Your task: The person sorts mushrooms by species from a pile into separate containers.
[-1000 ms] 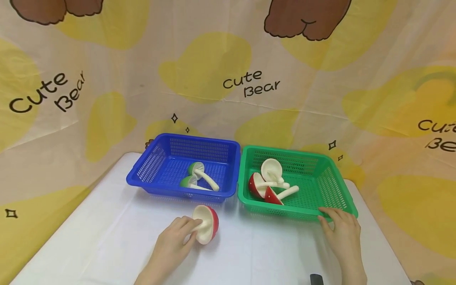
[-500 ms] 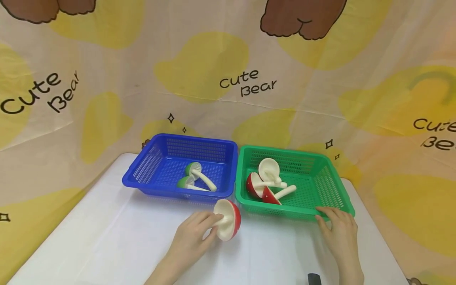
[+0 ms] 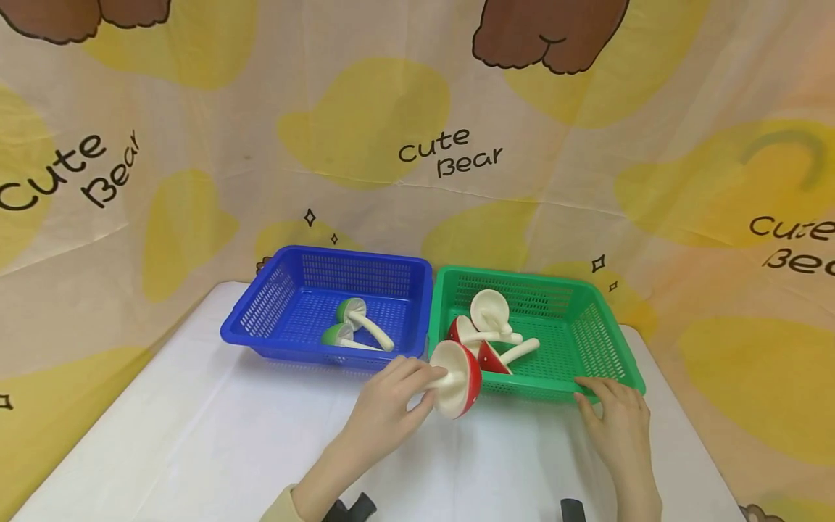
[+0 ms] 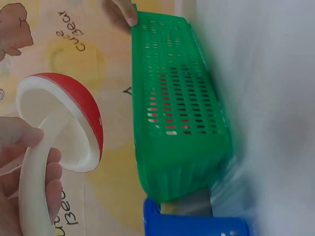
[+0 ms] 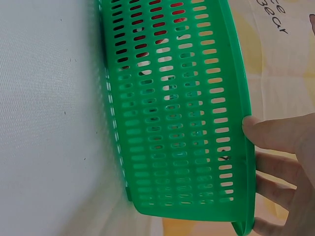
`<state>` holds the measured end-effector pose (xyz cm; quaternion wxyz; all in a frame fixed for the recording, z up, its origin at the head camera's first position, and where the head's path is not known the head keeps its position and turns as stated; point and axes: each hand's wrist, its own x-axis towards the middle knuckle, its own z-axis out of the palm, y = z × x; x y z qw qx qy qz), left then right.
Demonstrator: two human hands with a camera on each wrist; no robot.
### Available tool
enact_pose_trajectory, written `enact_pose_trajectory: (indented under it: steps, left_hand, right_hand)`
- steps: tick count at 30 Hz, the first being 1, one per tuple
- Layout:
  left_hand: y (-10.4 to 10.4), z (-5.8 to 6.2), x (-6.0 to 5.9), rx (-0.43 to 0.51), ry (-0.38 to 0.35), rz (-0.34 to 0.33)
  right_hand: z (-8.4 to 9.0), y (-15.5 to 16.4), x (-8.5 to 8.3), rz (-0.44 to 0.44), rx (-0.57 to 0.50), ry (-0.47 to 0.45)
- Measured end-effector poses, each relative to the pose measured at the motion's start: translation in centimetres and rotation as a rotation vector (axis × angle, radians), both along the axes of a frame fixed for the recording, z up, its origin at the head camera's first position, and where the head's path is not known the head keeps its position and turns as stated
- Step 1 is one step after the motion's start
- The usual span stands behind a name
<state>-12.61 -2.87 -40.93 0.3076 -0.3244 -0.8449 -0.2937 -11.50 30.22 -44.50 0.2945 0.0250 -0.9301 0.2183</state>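
While left hand (image 3: 385, 406) grips red mushroom (image 3: 457, 377), right hand (image 3: 616, 420) touching green basket (image 3: 609, 341)

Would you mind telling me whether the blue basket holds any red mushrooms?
No, the blue basket holds only two green-capped mushrooms; the red ones lie in the green basket or in the left hand.

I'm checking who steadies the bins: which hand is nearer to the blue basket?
Left. The left hand holds the red mushroom just in front of the blue basket, near its right corner. The right hand rests on the green basket, farther away.
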Motion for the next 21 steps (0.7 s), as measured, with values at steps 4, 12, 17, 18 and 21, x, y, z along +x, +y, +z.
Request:
enact_pose_trajectory:
  steps: [4, 12, 17, 18, 21]
  left_hand:
    - [1.5, 0.8, -1.0, 0.016, -0.015, -0.049]
    - [4.7, 1.8, -3.0, 0.055, -0.040, -0.138]
    - [7.0, 2.0, -4.4, 0.064, -0.066, -0.173]
    - [7.5, 2.1, -4.6, 0.065, -0.073, -0.175]
    - [8.9, 2.2, -5.3, 0.058, -0.098, -0.172]
  right_hand:
    - [0.0, 0.0, 0.0, 0.000, -0.001, -0.001]
    - [0.2, -0.2, 0.0, 0.003, 0.005, 0.008]
    - [0.1, -0.2, -0.1, 0.003, 0.012, 0.017]
    - [0.1, -0.2, -0.1, 0.002, 0.015, 0.018]
    - [0.1, 0.0, 0.0, -0.004, 0.020, 0.018]
